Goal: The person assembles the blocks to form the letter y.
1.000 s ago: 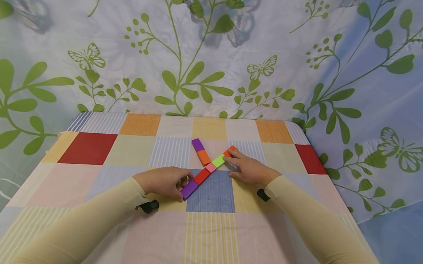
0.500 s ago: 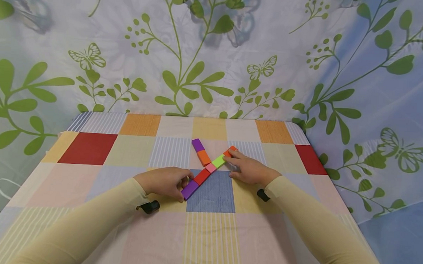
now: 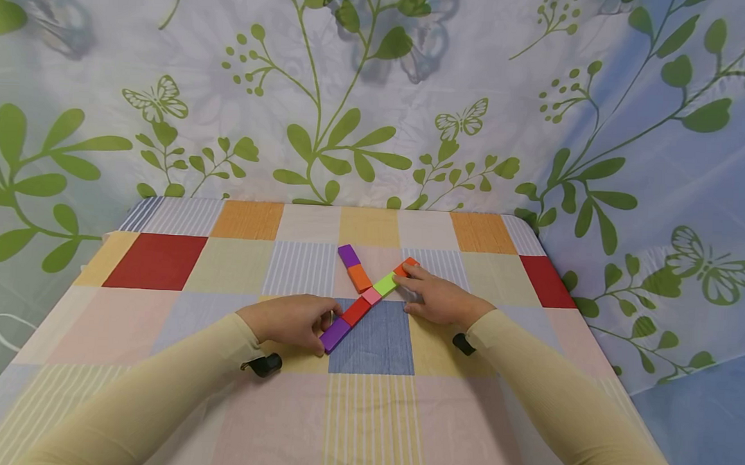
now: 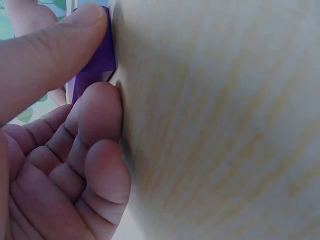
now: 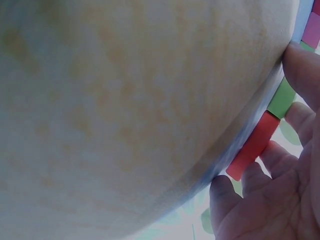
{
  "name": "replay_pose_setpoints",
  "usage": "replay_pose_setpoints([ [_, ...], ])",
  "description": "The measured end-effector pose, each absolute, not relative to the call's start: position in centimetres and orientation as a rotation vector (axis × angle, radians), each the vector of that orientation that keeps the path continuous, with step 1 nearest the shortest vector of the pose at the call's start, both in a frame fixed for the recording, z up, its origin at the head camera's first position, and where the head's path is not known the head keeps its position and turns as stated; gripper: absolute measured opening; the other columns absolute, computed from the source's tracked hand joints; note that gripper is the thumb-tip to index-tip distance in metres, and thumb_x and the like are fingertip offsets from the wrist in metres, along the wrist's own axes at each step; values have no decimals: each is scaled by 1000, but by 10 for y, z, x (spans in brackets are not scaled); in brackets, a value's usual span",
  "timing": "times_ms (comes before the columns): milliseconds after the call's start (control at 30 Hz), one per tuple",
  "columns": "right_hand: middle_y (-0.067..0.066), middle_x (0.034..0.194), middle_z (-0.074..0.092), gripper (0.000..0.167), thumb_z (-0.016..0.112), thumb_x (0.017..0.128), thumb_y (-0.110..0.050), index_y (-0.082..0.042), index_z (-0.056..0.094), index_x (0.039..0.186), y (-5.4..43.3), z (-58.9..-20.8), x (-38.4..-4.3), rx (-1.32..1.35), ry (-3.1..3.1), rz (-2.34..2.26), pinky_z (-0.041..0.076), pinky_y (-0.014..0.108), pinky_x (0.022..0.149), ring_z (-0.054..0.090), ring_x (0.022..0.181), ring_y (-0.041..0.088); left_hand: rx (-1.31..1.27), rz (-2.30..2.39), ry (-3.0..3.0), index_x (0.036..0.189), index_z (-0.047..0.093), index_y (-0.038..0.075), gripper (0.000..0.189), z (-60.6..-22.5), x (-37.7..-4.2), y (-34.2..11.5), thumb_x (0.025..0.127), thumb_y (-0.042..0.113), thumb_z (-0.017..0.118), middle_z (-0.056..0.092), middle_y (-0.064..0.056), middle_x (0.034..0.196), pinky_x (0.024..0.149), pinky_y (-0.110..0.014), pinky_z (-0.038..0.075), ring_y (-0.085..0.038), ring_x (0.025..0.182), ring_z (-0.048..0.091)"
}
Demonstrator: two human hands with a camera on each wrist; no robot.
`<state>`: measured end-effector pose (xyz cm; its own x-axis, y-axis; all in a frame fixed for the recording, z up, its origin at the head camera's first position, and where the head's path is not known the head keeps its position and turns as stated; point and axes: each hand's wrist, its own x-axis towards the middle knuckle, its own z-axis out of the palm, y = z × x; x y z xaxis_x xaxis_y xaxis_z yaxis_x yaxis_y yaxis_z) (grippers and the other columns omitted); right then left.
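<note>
Flat coloured blocks lie end to end in a slanting row: purple block (image 3: 335, 335), red block (image 3: 356, 311), pink block (image 3: 372, 296), green block (image 3: 385, 284), orange block (image 3: 398, 270). A second orange block (image 3: 359, 278) and a second purple block (image 3: 348, 255) branch off toward the back left. My left hand (image 3: 289, 320) holds the row's near purple block between thumb and curled fingers; the left wrist view shows the thumb on that block (image 4: 104, 55). My right hand (image 3: 440, 298) rests its extended fingers on the green and orange blocks, partly covering the orange one.
The table wears a patchwork cloth (image 3: 370, 426) with coloured squares. Behind and to the right hangs a leaf-patterned curtain (image 3: 375, 180). A white cord loop (image 3: 6, 338) shows past the table's left edge. Dark wrist cameras (image 3: 263, 364) sit below both cuffs.
</note>
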<state>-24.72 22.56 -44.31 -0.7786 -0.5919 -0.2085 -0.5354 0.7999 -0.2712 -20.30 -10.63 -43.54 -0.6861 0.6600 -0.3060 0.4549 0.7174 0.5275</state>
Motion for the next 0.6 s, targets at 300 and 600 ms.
replay_pose_setpoints([
  [300,16,176,20,73,70,102,-32,-15,36,165,225,-443,-248,-852,2710,-272,39,52,123,31,159,40,840,591,2436,135,60,14,63,-435,-203,-106,82,25,92,63,7,98,84,-30,54,-11,93,60],
  [600,16,176,19,72,69,103,-30,-14,36,165,224,-442,-247,-858,2706,-277,39,53,124,30,159,40,852,601,2429,134,60,13,64,-435,-203,-106,81,24,93,63,8,97,83,-29,54,-11,91,60],
])
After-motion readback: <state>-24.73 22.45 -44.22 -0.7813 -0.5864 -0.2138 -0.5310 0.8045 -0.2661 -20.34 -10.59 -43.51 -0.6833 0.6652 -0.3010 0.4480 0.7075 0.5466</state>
